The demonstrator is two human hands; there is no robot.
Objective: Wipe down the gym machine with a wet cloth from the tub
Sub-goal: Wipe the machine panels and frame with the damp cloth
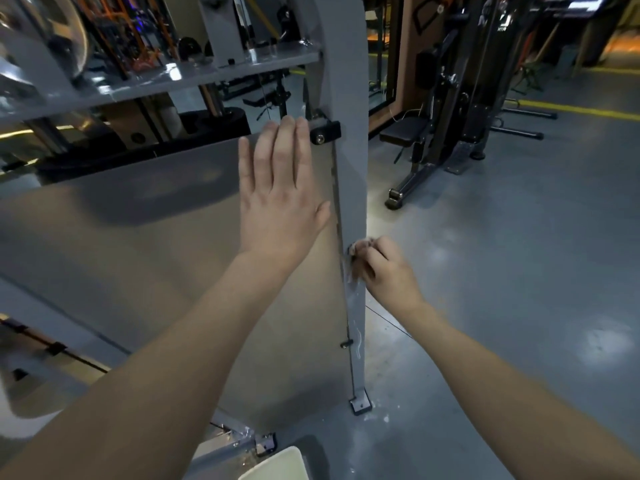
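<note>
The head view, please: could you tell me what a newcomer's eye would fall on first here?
First the left hand, fingers straight, spread flat at the grey machine's shiny side panel, centre of the picture. Just lower right, the right hand grips a small pale cloth against the machine's grey upright post. Beyond, a black weight machine stands on the grey floor at upper right.

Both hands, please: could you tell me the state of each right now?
Left hand: open, fingers straight, at the machine's side panel.
Right hand: gripping the cloth against the upright post.
</note>
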